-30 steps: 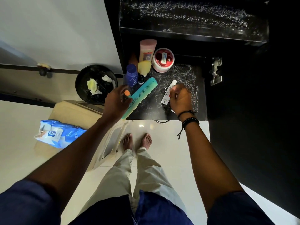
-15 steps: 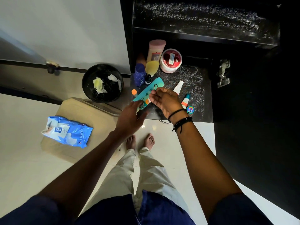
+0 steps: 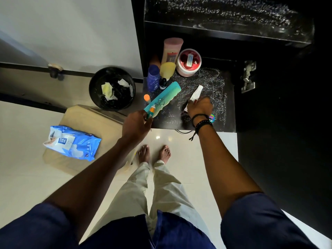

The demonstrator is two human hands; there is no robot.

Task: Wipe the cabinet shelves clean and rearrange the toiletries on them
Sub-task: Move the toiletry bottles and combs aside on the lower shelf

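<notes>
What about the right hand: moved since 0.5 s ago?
Yes. The right hand shifted right, toward the hinge: off the comb, onto the white tube.

Round black bin (image 3: pixel 94 77) left of centre, against pale wall (image 3: pixel 71 29), crumpled white and yellowish wipes (image 3: pixel 107 90) inside. Just below, beige stool (image 3: pixel 84 117) on glossy cream floor (image 3: pixel 23 177), blue wipes pack (image 3: pixel 71 142) lying flat on top. Small door stop (image 3: pixel 54 70) at far left, on dark skirting band.
</notes>
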